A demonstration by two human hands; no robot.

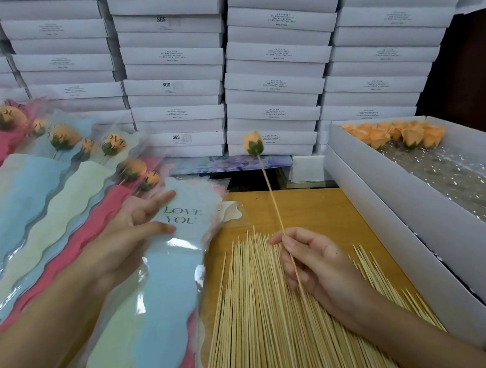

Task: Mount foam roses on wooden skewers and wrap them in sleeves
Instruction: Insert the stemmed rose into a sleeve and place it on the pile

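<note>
— Where's the rose?
— The orange foam rose (253, 143) tops a thin wooden skewer (273, 198), pinched by the right hand (317, 262) over the pale skewer heap (263, 315).
— The other?
— Left of the heap, the left hand (128, 239) rests straight-fingered on a blue "LOVE YOU" sleeve (181, 267).
— Room?
— Bare brown tabletop (312, 206) beyond the heap, with stacked white cartons (268, 62) behind.

Looks bare, pale and matt, plain wood: skewers (263, 315). Gleams glossy, clear plastic over matt pastel paper: sleeves (178, 264). Reads as soft matt foam: rose (253, 142). Seems smooth wood: table (312, 206); matt white card: boxes (271, 62).
</note>
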